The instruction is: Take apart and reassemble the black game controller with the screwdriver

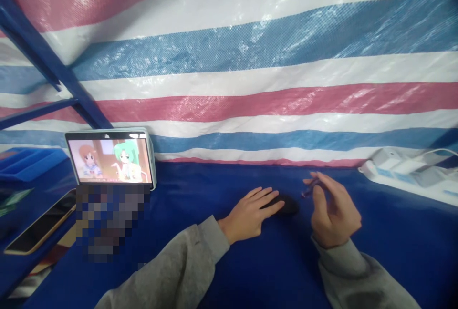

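My left hand [252, 213] lies palm down on the dark blue surface [265, 271], its fingers outstretched. Its fingertips and thumb reach the edge of a dark, rounded object [289, 206], whose kind I cannot make out; part of it is hidden by the fingers. To the right, my right hand [334, 211] is curled, with thumb and fingers brought together around a small, thin purplish thing [308, 190]. That thing is blurred and sticks out to the left of the fingertips.
A tablet [110, 160] playing a cartoon leans upright at the left. Near it are a phone [41, 223] and a blue divided tray [34, 162]. White power strip and chargers [411, 175] sit at the right. Striped sheeting [250, 104] hangs behind, beside a blue metal post [46, 51].
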Demonstrator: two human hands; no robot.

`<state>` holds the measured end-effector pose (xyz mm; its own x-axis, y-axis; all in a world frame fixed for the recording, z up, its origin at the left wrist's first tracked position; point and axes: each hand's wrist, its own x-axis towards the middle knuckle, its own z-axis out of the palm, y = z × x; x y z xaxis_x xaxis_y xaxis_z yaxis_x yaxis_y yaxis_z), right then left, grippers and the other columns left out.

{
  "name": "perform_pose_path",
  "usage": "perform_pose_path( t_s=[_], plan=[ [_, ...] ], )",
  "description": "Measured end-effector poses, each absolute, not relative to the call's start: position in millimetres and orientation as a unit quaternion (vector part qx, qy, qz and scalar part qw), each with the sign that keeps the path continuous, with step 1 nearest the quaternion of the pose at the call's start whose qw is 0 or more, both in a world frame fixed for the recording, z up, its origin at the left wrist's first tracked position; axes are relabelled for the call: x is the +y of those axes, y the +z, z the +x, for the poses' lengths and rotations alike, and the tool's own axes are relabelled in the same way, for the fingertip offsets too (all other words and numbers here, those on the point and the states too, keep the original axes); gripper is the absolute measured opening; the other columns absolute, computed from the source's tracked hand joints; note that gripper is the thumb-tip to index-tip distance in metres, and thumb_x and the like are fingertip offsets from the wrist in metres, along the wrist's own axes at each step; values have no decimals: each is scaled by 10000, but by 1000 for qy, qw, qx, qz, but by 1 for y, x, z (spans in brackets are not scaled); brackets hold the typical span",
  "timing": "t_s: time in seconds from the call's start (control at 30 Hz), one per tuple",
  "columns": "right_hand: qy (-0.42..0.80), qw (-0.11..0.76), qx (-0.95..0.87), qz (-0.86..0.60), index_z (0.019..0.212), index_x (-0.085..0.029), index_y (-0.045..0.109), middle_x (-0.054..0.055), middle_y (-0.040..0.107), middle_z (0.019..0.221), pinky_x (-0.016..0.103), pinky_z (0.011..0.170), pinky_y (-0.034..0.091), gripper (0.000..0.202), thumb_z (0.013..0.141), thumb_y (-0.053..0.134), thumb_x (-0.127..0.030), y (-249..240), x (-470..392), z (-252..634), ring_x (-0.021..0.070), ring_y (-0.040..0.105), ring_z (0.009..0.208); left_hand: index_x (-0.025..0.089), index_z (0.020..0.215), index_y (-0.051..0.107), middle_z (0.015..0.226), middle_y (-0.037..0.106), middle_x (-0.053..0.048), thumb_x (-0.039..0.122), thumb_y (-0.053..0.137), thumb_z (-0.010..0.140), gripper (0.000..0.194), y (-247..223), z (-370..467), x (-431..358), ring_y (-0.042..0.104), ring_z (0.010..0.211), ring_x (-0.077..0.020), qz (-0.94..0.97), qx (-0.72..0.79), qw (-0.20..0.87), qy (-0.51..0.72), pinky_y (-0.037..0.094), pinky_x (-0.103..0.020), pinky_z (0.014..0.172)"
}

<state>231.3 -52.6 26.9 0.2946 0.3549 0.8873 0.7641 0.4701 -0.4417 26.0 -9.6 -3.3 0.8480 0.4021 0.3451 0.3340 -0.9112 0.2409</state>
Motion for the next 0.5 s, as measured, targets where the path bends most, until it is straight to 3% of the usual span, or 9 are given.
perform_pose_path(
  t_s=[0.17,0.33,0.5],
  plan=[
    [-223,621,-562,-499,1112,-197,714,78,709,990,319,678,556,331,790,734,-122,30,-53,232,163,658,748,226,1497,382,1577,369,-85,84,486,927,597,-2,26,-10,279,1494,-224,957,191,89,198,254,-450,1226],
    [-185,637,-573,-481,1179,-204,692,85,732,1004,395,796,578,340,865,621,-96,32,-55,232,227,706,904,214,1501,373,1579,363,-93,79,517,904,629,-3,26,-10,275,1496,-233,958,193,82,196,255,-452,1226],
    [-233,623,-571,-481,1120,-210,714,72,736,991,330,702,577,348,792,722,-95,32,-55,230,217,708,863,209,1504,367,1586,350,-94,48,521,870,671,-3,26,-10,264,1500,-233,961,188,74,187,245,-450,1231]
  ],
)
